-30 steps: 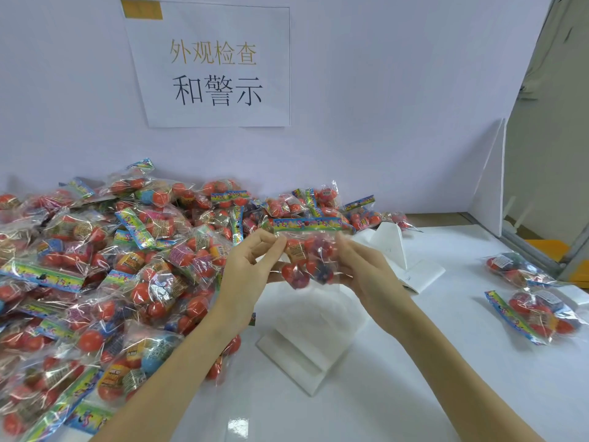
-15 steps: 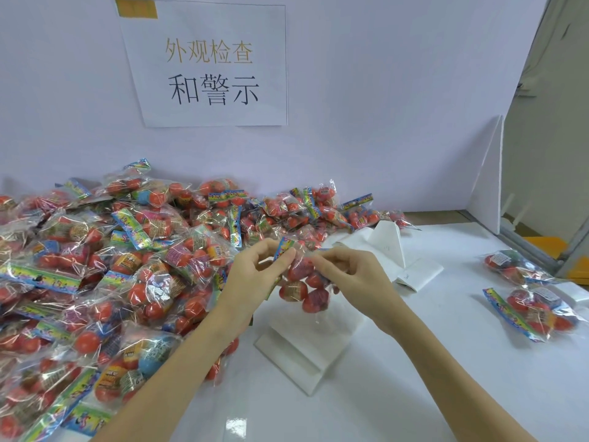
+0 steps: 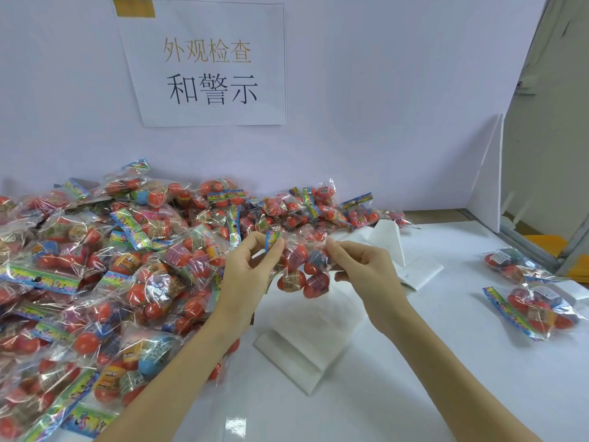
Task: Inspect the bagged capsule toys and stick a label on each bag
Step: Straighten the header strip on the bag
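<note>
A clear bag of red capsule toys (image 3: 302, 269) hangs in the air above the white table, its colourful header at the upper left. My left hand (image 3: 247, 272) pinches the header end between thumb and fingers. My right hand (image 3: 363, 272) pinches the bag's right edge. A big heap of similar bags (image 3: 105, 269) covers the left of the table. Two bags (image 3: 535, 309) lie apart at the right. White label sheets (image 3: 302, 342) lie under my hands, and more label sheets (image 3: 411, 266) lie just beyond.
A white wall with a printed paper sign (image 3: 207, 63) stands behind the table (image 3: 414, 378). A white foam board (image 3: 487, 173) leans at the right, next to a metal frame (image 3: 535, 244).
The bag has turned from spread out flat, header on top, to hanging with its header at the left. Both hands have come lower and closer together.
</note>
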### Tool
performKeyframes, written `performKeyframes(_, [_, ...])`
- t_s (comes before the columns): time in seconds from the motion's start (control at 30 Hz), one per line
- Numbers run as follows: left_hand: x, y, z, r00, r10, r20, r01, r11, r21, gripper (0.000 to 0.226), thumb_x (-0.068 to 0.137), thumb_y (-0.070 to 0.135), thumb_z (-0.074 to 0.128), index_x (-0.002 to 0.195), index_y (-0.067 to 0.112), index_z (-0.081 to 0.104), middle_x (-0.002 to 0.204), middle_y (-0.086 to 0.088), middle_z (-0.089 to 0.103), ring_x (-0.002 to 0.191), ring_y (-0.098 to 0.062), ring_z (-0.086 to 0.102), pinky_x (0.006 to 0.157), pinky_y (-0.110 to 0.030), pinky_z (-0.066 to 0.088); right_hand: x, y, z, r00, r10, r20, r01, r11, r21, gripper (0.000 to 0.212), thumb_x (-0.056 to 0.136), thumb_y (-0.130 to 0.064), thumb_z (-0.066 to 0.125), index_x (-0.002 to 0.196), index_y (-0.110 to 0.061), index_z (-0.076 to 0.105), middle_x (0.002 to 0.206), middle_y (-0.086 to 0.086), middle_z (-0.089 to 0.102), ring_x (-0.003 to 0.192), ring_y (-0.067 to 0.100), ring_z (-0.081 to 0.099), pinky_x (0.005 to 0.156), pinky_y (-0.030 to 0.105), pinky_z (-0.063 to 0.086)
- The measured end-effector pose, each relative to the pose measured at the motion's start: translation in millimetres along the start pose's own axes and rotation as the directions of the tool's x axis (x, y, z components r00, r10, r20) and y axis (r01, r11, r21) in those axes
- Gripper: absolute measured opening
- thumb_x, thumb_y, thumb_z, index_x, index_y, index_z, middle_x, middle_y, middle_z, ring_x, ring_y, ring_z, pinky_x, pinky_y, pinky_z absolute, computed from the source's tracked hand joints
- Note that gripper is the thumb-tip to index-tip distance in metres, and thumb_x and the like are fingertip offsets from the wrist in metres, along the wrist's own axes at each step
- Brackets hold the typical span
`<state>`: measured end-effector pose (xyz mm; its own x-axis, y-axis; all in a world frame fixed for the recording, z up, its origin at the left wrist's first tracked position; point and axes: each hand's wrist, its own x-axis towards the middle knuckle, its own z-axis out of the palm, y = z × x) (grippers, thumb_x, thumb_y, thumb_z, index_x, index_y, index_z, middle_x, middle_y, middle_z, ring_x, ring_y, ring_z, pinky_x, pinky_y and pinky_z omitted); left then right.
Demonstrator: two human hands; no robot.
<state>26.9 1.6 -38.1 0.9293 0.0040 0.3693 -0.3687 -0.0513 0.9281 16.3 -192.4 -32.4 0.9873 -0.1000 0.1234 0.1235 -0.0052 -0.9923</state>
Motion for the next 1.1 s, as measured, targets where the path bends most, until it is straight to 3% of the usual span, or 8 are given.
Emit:
performKeyframes(0.23, [-0.8, 0.1, 5.8, 0.998, -0.056, 0.027, 0.058, 0.994, -0.097, 0.032, 0.106, 0.019, 0.059, 0.085, -0.001, 0.045, 0.077, -0.008, 0.042, 0.073, -0.021, 0.041, 0.071, -0.035, 0.038, -2.4, 0.8, 6.3, 0.998, 0.031, -0.053, -0.024, 0.991, 0.130, 0.036, 0.102, -0.042, 0.063, 0.098, -0.012, 0.082, 0.102, 0.014, 0.079, 0.097, 0.038, 0.071, 0.095, 0.049, 0.055])
performKeyframes(0.37, [-0.7, -1.0, 4.3, 0.996, -0.087, -0.032, 0.082, 0.987, -0.135, 0.033, 0.105, 0.024, 0.062, 0.083, 0.004, 0.048, 0.072, -0.001, 0.048, 0.068, -0.018, 0.044, 0.071, -0.036, 0.042, -0.6, -0.7, 2.7, 0.996, 0.059, 0.060, -0.067, 0.988, 0.137, 0.047, 0.104, -0.050, 0.052, 0.117, -0.011, 0.076, 0.111, 0.018, 0.077, 0.111, 0.041, 0.069, 0.104, 0.050, 0.054])
performKeyframes(0.47, [1.3, -3.4, 3.1, 0.991, -0.117, -0.063, 0.104, 0.977, -0.184, 0.033, 0.104, 0.025, 0.064, 0.088, -0.002, 0.053, 0.079, -0.011, 0.054, 0.077, -0.022, 0.052, 0.082, -0.045, 0.049, -1.9, -4.8, 0.0, 0.968, 0.060, 0.244, -0.083, 0.993, 0.087, 0.051, 0.094, -0.053, 0.064, 0.122, -0.011, 0.070, 0.108, 0.017, 0.077, 0.099, 0.028, 0.074, 0.092, 0.040, 0.060])
performKeyframes(0.57, [0.7, -4.8, 3.8, 0.988, -0.149, -0.024, 0.143, 0.973, -0.181, 0.023, 0.104, 0.020, 0.062, 0.081, 0.022, 0.063, 0.079, -0.003, 0.064, 0.075, -0.019, 0.062, 0.077, -0.037, 0.054, -3.7, -4.1, 0.3, 0.969, 0.056, 0.240, -0.077, 0.994, 0.081, 0.037, 0.094, -0.039, 0.072, 0.115, -0.009, 0.068, 0.098, 0.011, 0.080, 0.088, 0.023, 0.076, 0.077, 0.027, 0.059])
performKeyframes(0.63, [1.8, -2.1, 3.4, 0.985, -0.175, 0.015, 0.173, 0.955, -0.239, 0.009, 0.097, 0.015, 0.064, 0.104, 0.019, 0.069, 0.093, 0.002, 0.072, 0.089, -0.015, 0.069, 0.082, -0.035, 0.055, -3.5, -3.7, -1.3, 0.982, 0.046, 0.185, -0.055, 0.997, 0.046, 0.024, 0.099, -0.033, 0.069, 0.110, -0.012, 0.070, 0.090, 0.007, 0.079, 0.077, 0.020, 0.071, 0.069, 0.026, 0.056])
performKeyframes(0.73, [4.6, -0.9, 1.8, 0.976, -0.175, 0.128, 0.202, 0.949, -0.242, 0.033, 0.094, 0.030, 0.063, 0.121, 0.012, 0.069, 0.109, -0.011, 0.072, 0.096, -0.021, 0.070, 0.083, -0.031, 0.059, -3.2, -5.2, -3.2, 0.980, 0.004, 0.198, 0.015, 0.996, -0.092, 0.017, 0.099, -0.039, 0.069, 0.099, -0.023, 0.076, 0.079, 0.004, 0.071, 0.063, 0.014, 0.056, 0.062, 0.025, 0.048])
performKeyframes(0.93, [2.3, -6.4, 1.9, 0.989, -0.133, 0.067, 0.136, 0.990, -0.047, 0.015, 0.100, 0.019, 0.068, 0.097, 0.008, 0.077, 0.096, -0.019, 0.073, 0.078, -0.019, 0.064, 0.073, -0.025, 0.058, -6.0, -3.6, 1.4, 0.972, -0.023, 0.233, 0.066, 0.982, -0.179, 0.025, 0.100, -0.050, 0.062, 0.093, -0.037, 0.083, 0.076, 0.000, 0.074, 0.063, 0.010, 0.053, 0.063, 0.022, 0.048])
performKeyframes(1.1, [5.5, -8.9, -0.5, 0.992, -0.124, 0.018, 0.125, 0.990, -0.060, 0.018, 0.104, 0.021, 0.063, 0.093, 0.011, 0.072, 0.094, -0.023, 0.068, 0.087, -0.040, 0.063, 0.091, -0.054, 0.057, -6.6, -3.3, 4.1, 0.972, 0.019, 0.232, -0.001, 0.997, -0.080, 0.035, 0.106, -0.042, 0.053, 0.111, -0.024, 0.083, 0.092, 0.008, 0.080, 0.075, 0.009, 0.059, 0.065, 0.023, 0.047])
